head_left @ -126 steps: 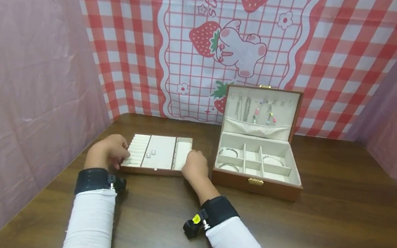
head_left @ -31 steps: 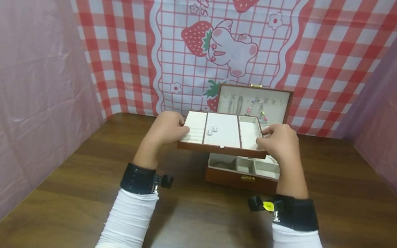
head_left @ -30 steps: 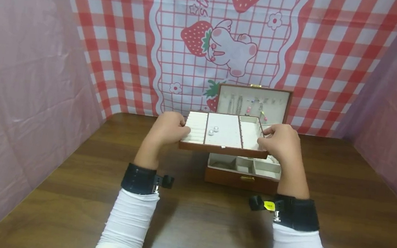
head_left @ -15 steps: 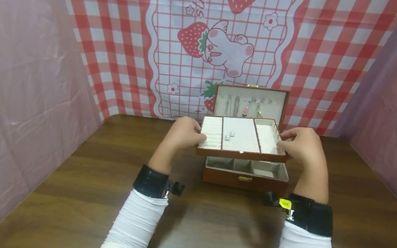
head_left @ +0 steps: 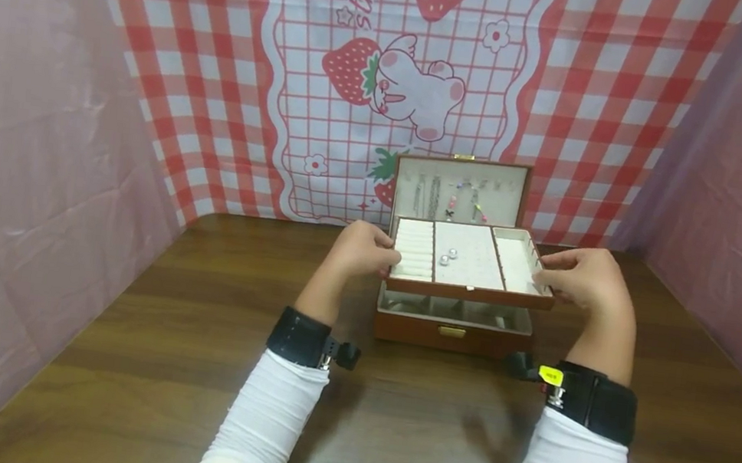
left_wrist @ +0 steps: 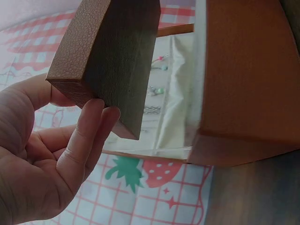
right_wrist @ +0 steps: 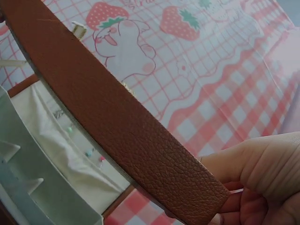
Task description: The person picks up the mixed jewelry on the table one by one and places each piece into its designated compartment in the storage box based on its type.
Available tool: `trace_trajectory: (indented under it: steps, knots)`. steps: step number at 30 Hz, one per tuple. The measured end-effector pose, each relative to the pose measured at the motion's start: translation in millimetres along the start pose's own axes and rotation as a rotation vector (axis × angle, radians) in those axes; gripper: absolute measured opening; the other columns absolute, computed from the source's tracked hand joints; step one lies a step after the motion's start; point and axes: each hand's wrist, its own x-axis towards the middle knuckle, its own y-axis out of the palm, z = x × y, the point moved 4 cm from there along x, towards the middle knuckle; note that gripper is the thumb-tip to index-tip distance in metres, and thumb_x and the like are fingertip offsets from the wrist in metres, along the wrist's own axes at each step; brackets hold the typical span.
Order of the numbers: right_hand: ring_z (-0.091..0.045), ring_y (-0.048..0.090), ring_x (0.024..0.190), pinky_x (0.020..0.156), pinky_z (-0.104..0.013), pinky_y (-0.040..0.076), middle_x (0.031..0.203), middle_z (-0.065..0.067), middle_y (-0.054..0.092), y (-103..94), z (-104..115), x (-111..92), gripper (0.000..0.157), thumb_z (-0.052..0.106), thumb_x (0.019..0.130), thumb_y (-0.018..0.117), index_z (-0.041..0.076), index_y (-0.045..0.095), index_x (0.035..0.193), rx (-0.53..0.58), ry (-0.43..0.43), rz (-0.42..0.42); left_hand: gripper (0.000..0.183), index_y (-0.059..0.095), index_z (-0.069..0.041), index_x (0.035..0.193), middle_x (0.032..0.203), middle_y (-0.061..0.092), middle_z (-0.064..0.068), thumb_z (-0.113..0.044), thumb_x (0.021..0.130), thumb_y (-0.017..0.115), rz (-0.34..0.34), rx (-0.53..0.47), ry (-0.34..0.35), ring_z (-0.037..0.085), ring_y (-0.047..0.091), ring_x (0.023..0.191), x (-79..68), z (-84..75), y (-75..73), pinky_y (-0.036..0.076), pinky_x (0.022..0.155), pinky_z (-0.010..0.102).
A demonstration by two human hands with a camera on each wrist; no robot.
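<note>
Between my two hands hangs a brown jewelry tray with a white lining, ring rolls on its left and a narrow compartment on its right. Two pearl-like earrings sit on its middle panel. My left hand grips the left end, fingers under the edge in the left wrist view. At the right end, my right hand pinches the wall between thumb and fingers. Below and behind the tray stands the brown jewelry box, lid up; the tray hides much of its compartments.
Necklaces and beaded strands hang inside the raised lid. The box rests on a wooden table before a red-and-white checked cloth. Pink cloth hangs at both sides.
Both hands have lifted the tray from the table at the left and carried it rightward. In the last second it moved further right, over the jewelry box.
</note>
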Motion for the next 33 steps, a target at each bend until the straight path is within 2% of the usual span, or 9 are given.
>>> trace_trajectory:
  steps: [3, 6, 10, 14, 24, 29, 33]
  knots:
    - [-0.028, 0.06, 0.077, 0.061, -0.033, 0.053, 0.104, -0.023, 0.062, 0.4, 0, 3, 0.048, 0.021, 0.086, 0.072, -0.009, 0.062, 0.122, -0.023, -0.004, -0.008, 0.035, 0.069, 0.002, 0.115, 0.114, 0.068, 0.017, -0.009, 0.081, 0.067, 0.008, -0.046, -0.03, 0.016, 0.07, 0.064, 2.3, 3.3, 2.0, 0.057, 0.081, 0.032]
    - [-0.028, 0.058, 0.074, 0.06, -0.035, 0.049, 0.087, -0.015, 0.065, 0.7, 3, 7, 0.045, 0.023, 0.085, 0.072, -0.006, 0.065, 0.119, -0.065, -0.014, -0.027, 0.035, 0.069, 0.003, 0.114, 0.11, 0.069, 0.018, -0.009, 0.081, 0.066, -0.003, -0.066, -0.032, 0.017, 0.07, 0.065, 4.9, 5.7, 1.5, 0.058, 0.076, 0.029]
    - [-0.027, 0.06, 0.074, 0.059, -0.034, 0.049, 0.092, -0.018, 0.066, 0.8, 7, 11, 0.044, 0.024, 0.084, 0.072, -0.006, 0.066, 0.117, -0.103, -0.044, -0.051, 0.034, 0.069, 0.005, 0.113, 0.104, 0.071, 0.018, -0.007, 0.081, 0.064, -0.02, -0.093, -0.026, 0.019, 0.07, 0.064, 7.3, 8.1, -0.3, 0.058, 0.07, 0.027]
    - [-0.029, 0.062, 0.075, 0.058, -0.033, 0.05, 0.097, -0.022, 0.066, 2.6, 8, 11, 0.044, 0.022, 0.083, 0.072, -0.007, 0.066, 0.115, -0.124, -0.074, -0.058, 0.035, 0.068, 0.005, 0.113, 0.108, 0.069, 0.02, -0.005, 0.08, 0.064, -0.015, -0.116, -0.037, 0.02, 0.071, 0.065, 8.9, 12.0, 0.0, 0.058, 0.071, 0.028]
    - [-0.024, 0.057, 0.066, 0.054, -0.033, 0.05, 0.08, -0.012, 0.068, 15.5, 4, 10, 0.039, 0.017, 0.083, 0.07, -0.01, 0.067, 0.112, -0.156, -0.118, -0.039, 0.038, 0.067, 0.006, 0.117, 0.112, 0.068, 0.02, -0.006, 0.08, 0.065, 0.003, -0.118, -0.096, 0.02, 0.071, 0.067, 4.7, 25.4, 5.5, 0.058, 0.075, 0.03]
    - [-0.023, 0.057, 0.065, 0.053, -0.033, 0.047, 0.079, -0.012, 0.07, 18.7, 0, 9, 0.04, 0.016, 0.082, 0.071, -0.011, 0.066, 0.112, -0.183, -0.157, -0.036, 0.038, 0.067, 0.006, 0.116, 0.117, 0.066, 0.021, -0.005, 0.08, 0.066, 0.003, -0.127, -0.086, 0.021, 0.072, 0.068, 3.8, 24.5, 7.3, 0.058, 0.071, 0.028]
    - [-0.024, 0.061, 0.07, 0.054, -0.032, 0.048, 0.084, -0.018, 0.07, 21.2, -7, 8, 0.04, 0.015, 0.082, 0.071, -0.013, 0.065, 0.11, -0.221, -0.203, -0.035, 0.036, 0.07, 0.002, 0.114, 0.112, 0.069, 0.018, -0.008, 0.079, 0.067, 0.002, -0.065, -0.059, 0.018, 0.071, 0.065, 6.6, 21.0, 8.1, 0.058, 0.072, 0.027]
